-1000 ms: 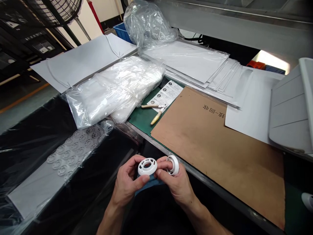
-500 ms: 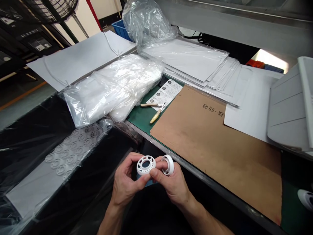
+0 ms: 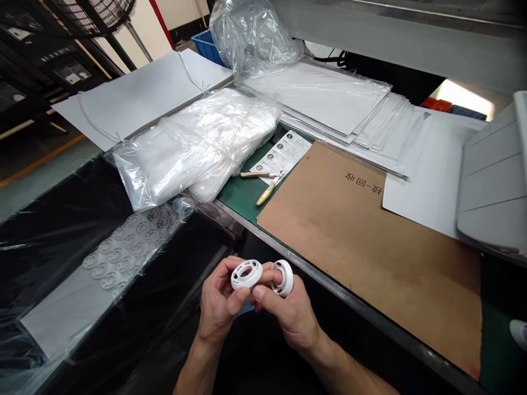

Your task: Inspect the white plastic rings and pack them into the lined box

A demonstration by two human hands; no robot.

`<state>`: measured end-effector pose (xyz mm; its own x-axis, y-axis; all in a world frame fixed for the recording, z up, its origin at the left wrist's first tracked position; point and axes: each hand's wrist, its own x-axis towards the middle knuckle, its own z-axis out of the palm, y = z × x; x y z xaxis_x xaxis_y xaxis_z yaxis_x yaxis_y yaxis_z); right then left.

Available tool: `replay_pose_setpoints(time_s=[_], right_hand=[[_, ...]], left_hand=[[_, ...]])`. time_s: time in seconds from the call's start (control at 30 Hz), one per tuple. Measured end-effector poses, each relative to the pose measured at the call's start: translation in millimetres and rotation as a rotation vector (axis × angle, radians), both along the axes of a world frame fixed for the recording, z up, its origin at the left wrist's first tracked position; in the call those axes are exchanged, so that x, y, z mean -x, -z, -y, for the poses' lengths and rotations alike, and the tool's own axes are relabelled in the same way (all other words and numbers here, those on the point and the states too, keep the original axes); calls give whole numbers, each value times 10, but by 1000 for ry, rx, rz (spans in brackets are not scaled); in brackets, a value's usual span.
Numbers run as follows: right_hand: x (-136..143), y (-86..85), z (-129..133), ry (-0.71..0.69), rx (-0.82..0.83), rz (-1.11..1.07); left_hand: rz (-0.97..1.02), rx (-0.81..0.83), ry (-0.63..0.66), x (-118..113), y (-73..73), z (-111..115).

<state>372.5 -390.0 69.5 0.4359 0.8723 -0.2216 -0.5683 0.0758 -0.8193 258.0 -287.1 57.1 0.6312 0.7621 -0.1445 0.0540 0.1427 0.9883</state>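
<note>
Between the thumb and fingers of my left hand (image 3: 217, 299) is a white slotted plastic ring (image 3: 246, 281), tilted with its open centre facing up toward me. My right hand (image 3: 288, 310) carries a second white plastic ring (image 3: 287, 278), looped around a finger and standing on edge. The right thumb and fingertips come close to the first ring's lower right side; whether they touch it I cannot tell. Both hands are held in front of the bench edge, above dark clothing. A bit of blue material (image 3: 246, 308) shows below the fingers.
Similar rings (image 3: 123, 247) lie in rows in a plastic-lined box at left. On the bench are cutting pliers (image 3: 267, 193), a label sheet (image 3: 284, 153), brown cardboard (image 3: 370, 263), bagged plastic (image 3: 193, 142) and white sheets (image 3: 321, 99). A white bin (image 3: 489, 181) stands at right.
My left hand has tilted its ring, so its face shows flatter and its rim more. The right hand keeps its ring on the finger. The whole view has shifted slightly.
</note>
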Motion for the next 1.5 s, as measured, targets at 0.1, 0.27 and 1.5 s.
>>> replay_pose_setpoints(time_s=[0.1,0.27,1.5], right_hand=[[15,7,0,14,10,3],[35,3,4,43,60,-16],[244,12,-185,206,28,-285]], left_hand=[[2,13,11,17,35,8],[24,-28,19,12,18,35],[45,162,-451,-192,220,415]])
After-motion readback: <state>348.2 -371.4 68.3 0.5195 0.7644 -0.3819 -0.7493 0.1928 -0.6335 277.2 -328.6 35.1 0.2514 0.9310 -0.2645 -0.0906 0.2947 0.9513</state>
